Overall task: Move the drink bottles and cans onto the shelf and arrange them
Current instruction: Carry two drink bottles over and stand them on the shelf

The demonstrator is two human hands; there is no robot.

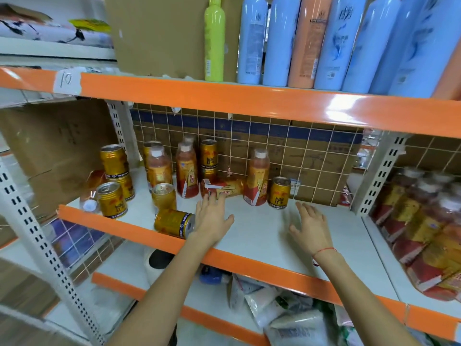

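Left hand [212, 218] fingertips meet toppled bottle [222, 188] lying crosswise.

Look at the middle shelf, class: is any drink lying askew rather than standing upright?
Yes, three. A gold can lies on its side at the shelf's front edge beside the left hand. A bottle lies flat behind that hand's fingertips. Another bottle has toppled at far left, cap forward. The rest stand upright.

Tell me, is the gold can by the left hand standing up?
No, tipped over. The gold can lies on its side at the shelf's front edge, beside the left hand.
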